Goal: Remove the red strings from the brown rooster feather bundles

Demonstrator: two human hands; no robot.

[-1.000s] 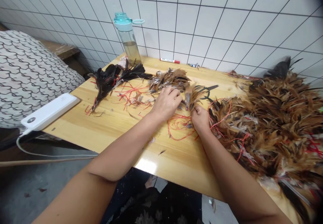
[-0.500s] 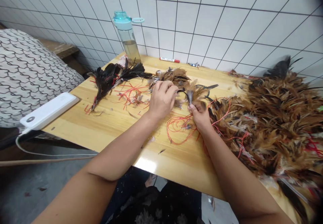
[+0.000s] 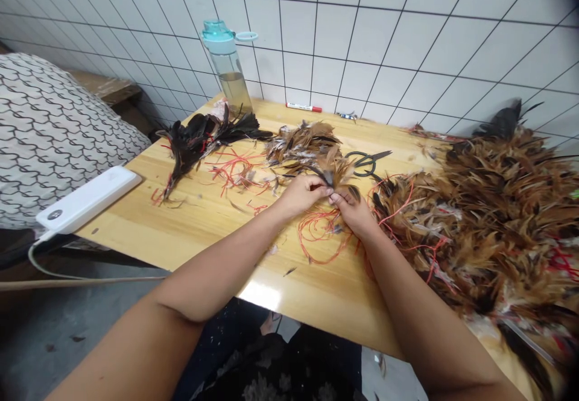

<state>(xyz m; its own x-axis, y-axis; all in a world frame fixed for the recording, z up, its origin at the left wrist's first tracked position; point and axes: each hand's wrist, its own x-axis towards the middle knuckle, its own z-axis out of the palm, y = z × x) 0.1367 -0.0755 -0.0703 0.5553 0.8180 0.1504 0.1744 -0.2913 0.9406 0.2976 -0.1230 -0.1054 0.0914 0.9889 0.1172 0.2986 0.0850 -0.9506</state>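
My right hand (image 3: 355,213) is closed on the quill ends of a small bunch of brown and grey feathers (image 3: 338,172), which fans out away from me. Fingertips of my left hand (image 3: 304,195) pinch at the same quill ends, meeting my right fingers. What exactly sits between the left fingertips is too small to make out apart from the feathers. Red string (image 3: 319,232) lies in loose loops on the table just below the hands. Behind them rests a pile of brown feathers (image 3: 312,142), and black-handled scissors (image 3: 368,161) lie to its right.
A large heap of brown feathers (image 3: 497,220) covers the table's right side. Black feather bunches (image 3: 194,145) and red string scraps (image 3: 235,169) lie left. A water bottle (image 3: 230,75) and red marker (image 3: 304,107) stand or lie near the tiled wall. A white power strip (image 3: 90,197) overhangs the left edge.
My left hand has come down and right from above the brown feather pile to the quill ends in my right hand. The scissors' handles are now uncovered.
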